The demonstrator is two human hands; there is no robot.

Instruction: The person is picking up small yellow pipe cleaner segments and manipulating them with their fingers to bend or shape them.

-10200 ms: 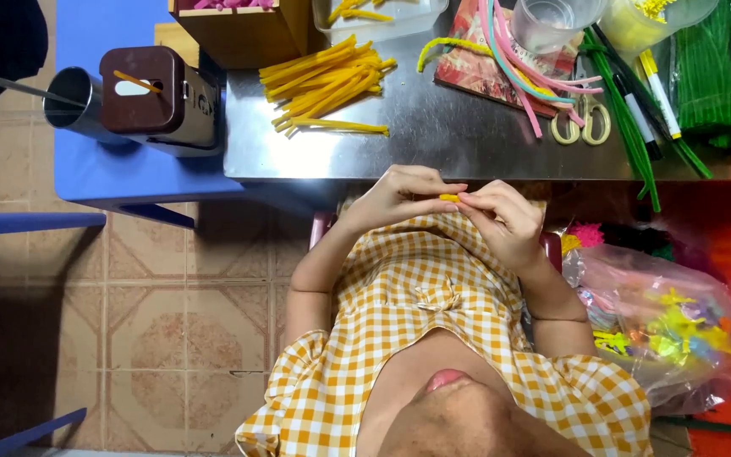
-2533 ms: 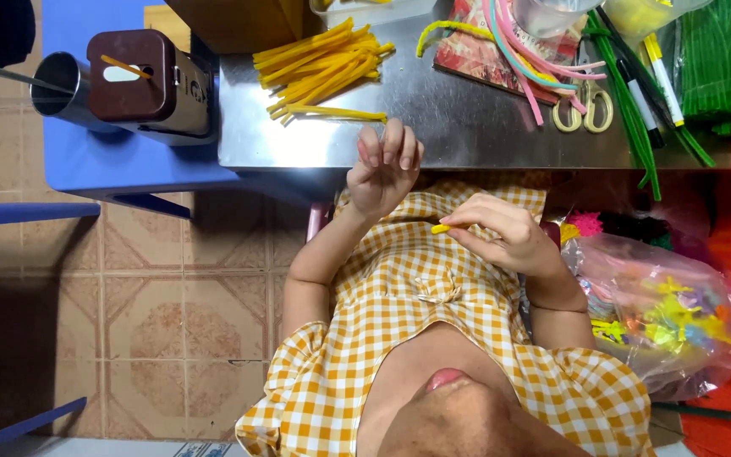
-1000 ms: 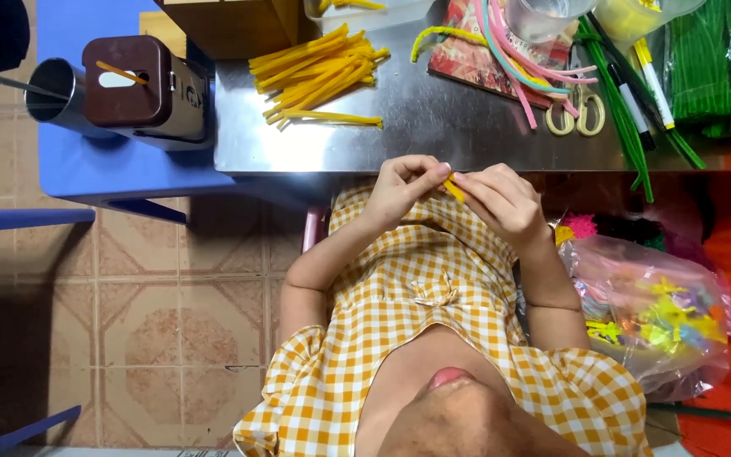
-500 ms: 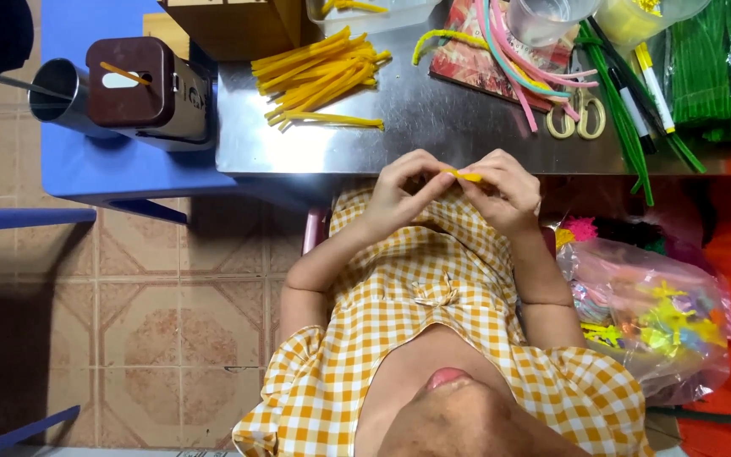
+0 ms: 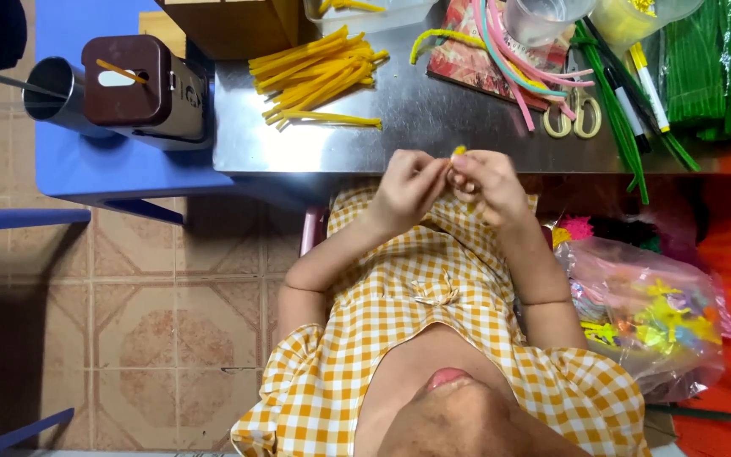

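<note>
My left hand (image 5: 406,184) and my right hand (image 5: 491,182) meet in front of my chest, just below the edge of the steel table (image 5: 433,127). Both pinch a short yellow pipe cleaner piece (image 5: 458,152), whose tip sticks up between the fingertips. A pile of yellow pipe cleaners (image 5: 319,72) lies on the table, up and to the left of my left hand. I wear a yellow checked dress (image 5: 433,296).
Yellow-handled scissors (image 5: 573,120), pink pipe cleaners (image 5: 513,59), green pipe cleaners (image 5: 725,68), markers and a clear plastic cup (image 5: 539,17) lie on the table's right side. A plastic bag of colourful pieces (image 5: 645,305) sits by my right arm. A brown box (image 5: 141,80) and metal cup (image 5: 48,89) stand on a blue stool at the left.
My left hand, lifted with fingers spread 2.5 s ago, has come back to the yellow piece. Both hands now sit closer together, and the piece points upward instead of lying across.
</note>
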